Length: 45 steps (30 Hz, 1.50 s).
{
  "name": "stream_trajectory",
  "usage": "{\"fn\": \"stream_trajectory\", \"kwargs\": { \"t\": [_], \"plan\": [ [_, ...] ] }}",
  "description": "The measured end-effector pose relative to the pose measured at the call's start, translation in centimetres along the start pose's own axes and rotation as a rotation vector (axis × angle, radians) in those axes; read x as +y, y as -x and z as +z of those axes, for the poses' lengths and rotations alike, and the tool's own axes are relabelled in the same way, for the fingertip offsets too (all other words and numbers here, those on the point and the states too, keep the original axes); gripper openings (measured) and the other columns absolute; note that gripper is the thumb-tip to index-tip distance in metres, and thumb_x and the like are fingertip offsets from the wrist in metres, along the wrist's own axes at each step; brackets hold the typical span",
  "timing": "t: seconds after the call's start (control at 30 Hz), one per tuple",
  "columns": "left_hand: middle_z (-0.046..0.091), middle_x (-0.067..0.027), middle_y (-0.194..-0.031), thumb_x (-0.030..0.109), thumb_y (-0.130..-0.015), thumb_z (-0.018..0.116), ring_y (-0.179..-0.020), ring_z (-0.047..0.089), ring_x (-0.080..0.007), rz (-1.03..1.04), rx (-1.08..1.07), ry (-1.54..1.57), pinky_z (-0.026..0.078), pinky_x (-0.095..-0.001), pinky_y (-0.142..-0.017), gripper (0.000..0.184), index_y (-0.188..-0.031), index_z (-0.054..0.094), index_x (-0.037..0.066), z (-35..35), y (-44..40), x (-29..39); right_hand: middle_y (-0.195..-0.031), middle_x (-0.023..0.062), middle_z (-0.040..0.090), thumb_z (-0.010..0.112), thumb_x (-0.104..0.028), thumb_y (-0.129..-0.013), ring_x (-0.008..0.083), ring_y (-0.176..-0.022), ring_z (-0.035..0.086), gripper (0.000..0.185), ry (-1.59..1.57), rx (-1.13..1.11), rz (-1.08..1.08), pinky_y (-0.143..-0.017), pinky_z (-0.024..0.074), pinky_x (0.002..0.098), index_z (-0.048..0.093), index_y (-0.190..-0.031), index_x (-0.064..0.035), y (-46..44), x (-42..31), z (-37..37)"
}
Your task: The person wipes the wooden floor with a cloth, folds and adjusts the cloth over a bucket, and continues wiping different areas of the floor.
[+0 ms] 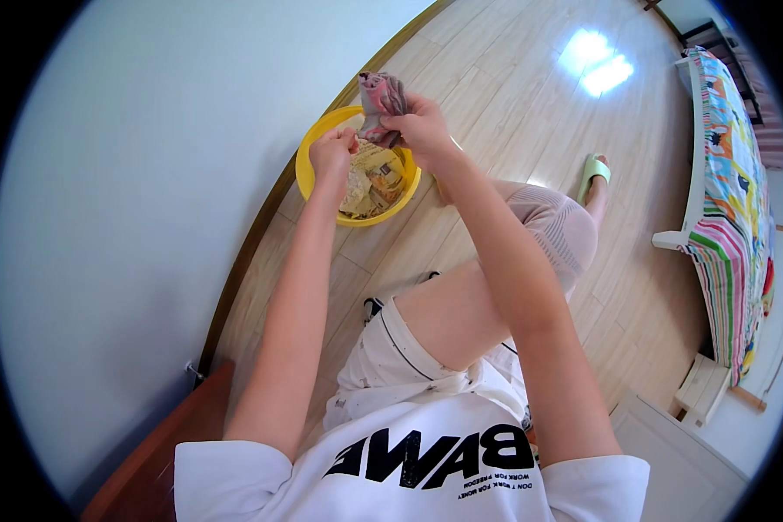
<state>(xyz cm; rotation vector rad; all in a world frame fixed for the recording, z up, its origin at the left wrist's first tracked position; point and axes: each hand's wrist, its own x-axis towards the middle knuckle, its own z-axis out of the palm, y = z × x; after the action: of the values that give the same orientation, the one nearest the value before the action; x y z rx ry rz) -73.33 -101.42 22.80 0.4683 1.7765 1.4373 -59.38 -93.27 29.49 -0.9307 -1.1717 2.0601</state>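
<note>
Two bare hands are visible in the head view, both raised over a yellow bin on the floor. Right hand: fingers and thumb closed around the lower part of a pink-and-grey bundle. The bundle is rolled or folded, with its free end upward and tilted to the left of the view; its material cannot be determined. It is located above the far part of the bin opening. Left hand: fingers curled nearly into a fist, just beside the bundle and over the left part of the opening. Whether this hand grips anything cannot be determined. Crumpled scraps lie inside the bin. The bin stands beside a pale wall. A light-green slipper is worn on one foot; a bed with a patterned cover stands well apart, at the right.
</note>
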Motion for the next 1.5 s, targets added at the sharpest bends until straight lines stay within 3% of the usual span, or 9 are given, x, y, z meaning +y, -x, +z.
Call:
{"fn": "stream_trajectory", "kwargs": {
  "t": [0.17,0.27,0.47,0.67,0.77,1.17,1.27,1.37,1.5],
  "plan": [
    [0.067,-0.005,-0.073,0.014,-0.089,0.065,-0.063,0.06,-0.0159,0.1,0.218,-0.345,0.047,-0.0347,-0.061,0.018,-0.079,0.068,0.0,0.0,-5.1,-4.4,-0.102,0.0083,0.067,0.055,0.012,-0.086,0.0176,-0.085,0.066,0.032,-0.002,0.085,-0.135,-0.073,0.0556,0.034,0.064,-0.114,0.0008,0.1,-0.1,0.1],
    [0.069,-0.0089,-0.074,0.01,-0.086,0.064,-0.067,0.065,-0.0205,-0.154,0.21,-0.526,0.049,-0.0344,-0.065,0.014,-0.086,0.071,-0.002,-3.1,-4.0,-4.8,-0.103,0.0089,0.067,0.054,0.012,-0.087,0.0185,-0.088,0.066,0.032,-0.004,0.102,-0.174,-0.075,0.0561,0.0346,0.064,-0.116,0.0012,0.8,-2.2,-1.1],
    [0.071,-0.0095,-0.085,0.013,-0.088,0.065,-0.075,0.067,-0.0202,0.614,0.221,-0.642,0.052,-0.0312,-0.074,0.026,-0.111,0.071,0.002,-0.3,-1.9,-7.3,-0.101,0.01,0.065,0.053,0.01,-0.089,0.0209,-0.084,0.066,0.03,-0.101,0.003,0.033,-0.076,0.0577,0.0376,0.059,-0.117,0.0013,1.3,-2.4,-1.6],
    [0.067,-0.0014,-0.085,0.021,-0.085,0.079,-0.085,0.061,-0.0089,0.209,-0.027,-0.008,0.05,-0.0256,-0.077,0.032,-0.105,0.069,-0.002,0.5,3.1,5.6,-0.102,0.0098,0.064,0.052,0.005,-0.09,0.0206,-0.087,0.065,0.027,-0.161,-0.045,0.125,-0.078,0.0587,0.0394,0.059,-0.116,-0.0002,1.4,-1.4,-1.9],
    [0.069,-0.0064,-0.082,0.024,-0.075,0.086,-0.073,0.061,-0.0105,0.499,0.024,-0.189,0.051,-0.0257,-0.069,0.036,-0.091,0.067,-0.002,1.7,3.2,6.4,-0.102,0.0087,0.064,0.051,0.004,-0.09,0.0196,-0.087,0.064,0.028,-0.163,-0.065,0.173,-0.078,0.0587,0.039,0.059,-0.116,-0.0016,1.5,-1.5,-1.6],
    [0.07,-0.0074,-0.073,0.007,-0.086,0.071,-0.066,0.066,-0.0128,0.233,-0.033,0.06,0.054,-0.0264,-0.066,0.012,-0.088,0.073,-0.005,-0.4,2.5,5.2,-0.104,0.0093,0.064,0.052,0.004,-0.089,0.0188,-0.086,0.065,0.029,-0.131,-0.178,0.247,-0.072,0.0589,0.0344,0.059,-0.116,-0.0009,1.8,-0.5,-2.7],
    [0.072,-0.0124,-0.094,0.011,-0.089,0.068,-0.089,0.07,-0.0183,0.185,-0.04,-0.191,0.055,-0.0293,-0.078,0.021,-0.103,0.071,-0.003,-2.7,0.1,2.4,-0.105,0.0103,0.064,0.052,0.004,-0.089,0.0196,-0.089,0.066,0.028,-0.147,-0.191,0.249,-0.071,0.0601,0.0339,0.058,-0.117,0.0008,1.9,-0.7,-3.0],
    [0.065,-0.013,-0.121,0.016,-0.091,0.07,-0.117,0.059,-0.018,0.702,0.162,-0.874,0.051,-0.0307,-0.093,0.038,-0.125,0.062,-0.001,-3.3,-0.5,-0.8,-0.105,0.0103,0.064,0.053,0.003,-0.089,0.0187,-0.088,0.066,0.028,-0.137,-0.201,0.253,-0.071,0.0603,0.0327,0.057,-0.117,0.0013,1.4,-0.2,-3.5],
    [0.057,-0.0125,-0.134,0.015,-0.085,0.074,-0.126,0.052,-0.0243,0.357,-0.123,-0.075,0.047,-0.0325,-0.097,0.048,-0.13,0.06,0.009,-1.5,2.5,4.8,-0.102,0.0101,0.064,0.053,0.002,-0.089,0.0171,-0.081,0.066,0.026,-0.128,-0.198,0.278,-0.067,0.0597,0.0307,0.058,-0.114,0.0013,1.7,-0.3,-3.3]
  ]
}}
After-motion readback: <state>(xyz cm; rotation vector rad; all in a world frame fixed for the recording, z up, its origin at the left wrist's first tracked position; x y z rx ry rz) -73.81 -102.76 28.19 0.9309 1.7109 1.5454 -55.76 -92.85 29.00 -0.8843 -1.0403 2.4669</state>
